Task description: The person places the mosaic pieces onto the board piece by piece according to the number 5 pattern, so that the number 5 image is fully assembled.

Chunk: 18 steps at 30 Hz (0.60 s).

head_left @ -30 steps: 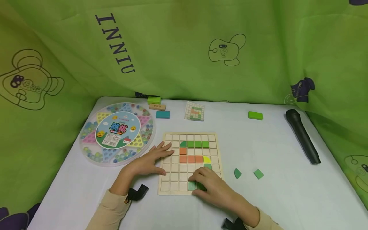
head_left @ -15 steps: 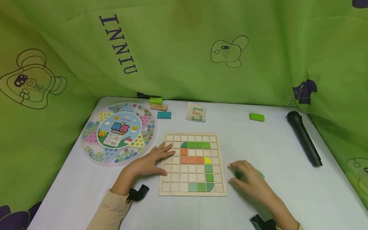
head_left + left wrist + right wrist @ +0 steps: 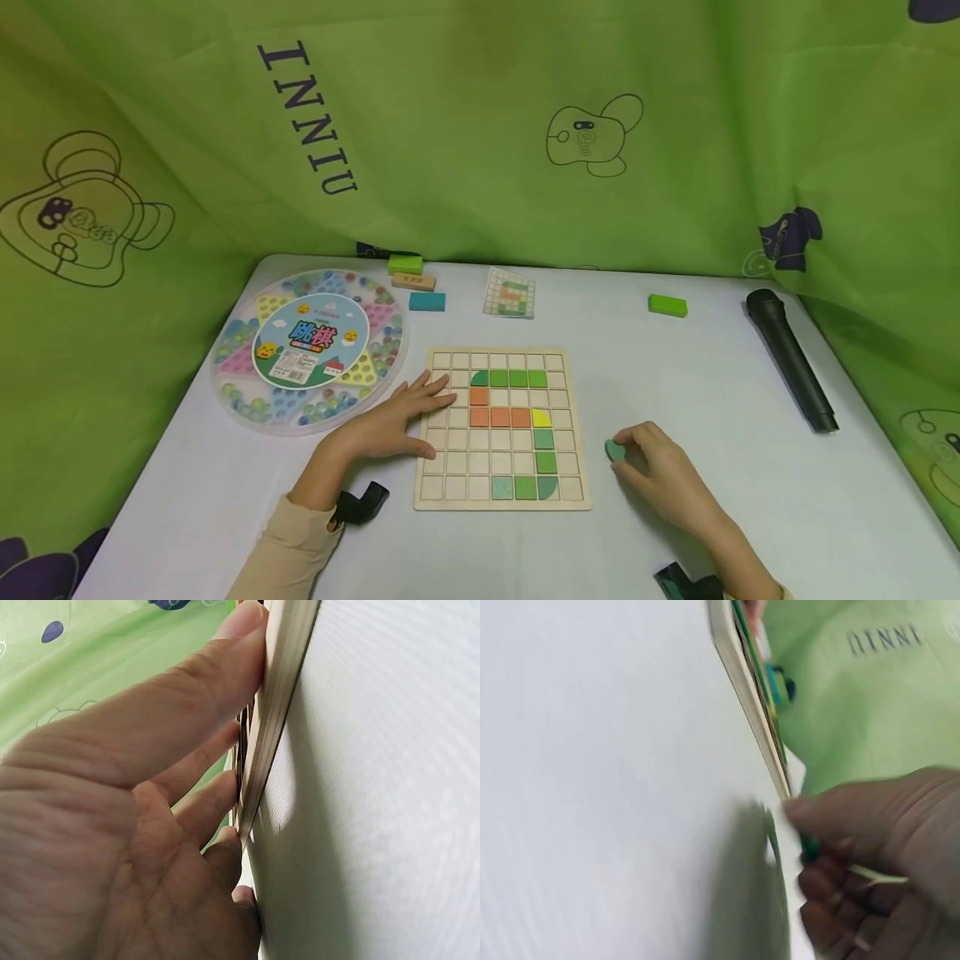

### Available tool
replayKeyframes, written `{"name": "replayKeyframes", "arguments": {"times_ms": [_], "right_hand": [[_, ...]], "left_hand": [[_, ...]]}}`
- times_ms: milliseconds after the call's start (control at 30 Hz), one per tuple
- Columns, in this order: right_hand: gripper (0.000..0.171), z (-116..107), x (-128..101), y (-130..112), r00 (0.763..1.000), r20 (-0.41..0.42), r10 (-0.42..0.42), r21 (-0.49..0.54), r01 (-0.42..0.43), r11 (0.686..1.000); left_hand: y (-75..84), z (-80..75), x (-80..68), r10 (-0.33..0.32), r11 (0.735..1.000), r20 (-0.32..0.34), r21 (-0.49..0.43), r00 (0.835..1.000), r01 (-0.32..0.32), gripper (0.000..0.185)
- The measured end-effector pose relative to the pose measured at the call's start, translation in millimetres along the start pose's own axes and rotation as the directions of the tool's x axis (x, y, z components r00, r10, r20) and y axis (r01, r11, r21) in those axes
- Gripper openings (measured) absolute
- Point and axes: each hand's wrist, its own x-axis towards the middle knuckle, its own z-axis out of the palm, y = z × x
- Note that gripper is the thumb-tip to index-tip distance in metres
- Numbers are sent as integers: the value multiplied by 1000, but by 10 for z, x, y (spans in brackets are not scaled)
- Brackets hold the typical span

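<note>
A wooden grid board (image 3: 457, 461) lies on the table, with green, orange and yellow tiles in some of its cells. My left hand (image 3: 390, 421) rests at the board's left edge, fingers spread; in the left wrist view its thumb (image 3: 225, 664) touches the board's side. To the right of the board, my right hand (image 3: 663, 475) pinches a green quarter-round tile (image 3: 615, 451) between thumb and fingertips. That hand (image 3: 885, 847) is blurred in the right wrist view. The green square tile seen earlier beside the quarter-round one is out of sight, where the right hand is.
A round marble game box (image 3: 390, 392) lies left of the board. Behind it are several small blocks (image 3: 427, 302) and a pattern card (image 3: 509, 292). A green block (image 3: 667, 306) and a black microphone (image 3: 791, 358) lie at right. Green cloth (image 3: 450, 167) hangs behind the table.
My right hand has left the board's lower right, moved right to the loose tiles and taken hold of the quarter-round one. The left hand has stayed put.
</note>
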Motion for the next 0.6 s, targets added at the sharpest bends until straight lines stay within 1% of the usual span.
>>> {"name": "replayKeyframes", "arguments": {"times_ms": [67, 133, 200, 267, 333, 367, 467, 600], "right_hand": [[28, 29, 6, -118, 998, -19, -62, 21, 62, 998], [29, 84, 22, -259, 988, -37, -150, 56, 152, 987], [29, 158, 41, -413, 969, -34, -246, 104, 249, 963], [27, 244, 65, -573, 949, -3, -315, 142, 312, 939], [24, 331, 93, -732, 933, 46, -356, 172, 344, 923], [23, 378, 109, -801, 927, 72, -367, 176, 350, 920], [20, 512, 166, -972, 911, 149, -386, 169, 361, 917], [20, 645, 229, -1097, 896, 208, -392, 132, 372, 919]], "left_hand": [[-5, 2, -2, 1, 1000, 0, -3, 1000, -1, 82], [-5, 0, -4, 1, 1000, 1, -9, 1000, -1, 82], [-2, -3, -3, 2, 1000, 2, -12, 1000, -2, 82], [1, -6, -2, 2, 1000, 2, -12, 1000, -2, 82], [2, -7, -3, 1, 1000, 1, -13, 1000, -1, 82], [2, -6, -4, -1, 1000, 0, -11, 1000, 1, 82], [4, -5, -7, -2, 1000, 0, -15, 1000, 2, 82], [5, -3, -9, 3, 1000, -3, -9, 1000, -3, 82]]}}
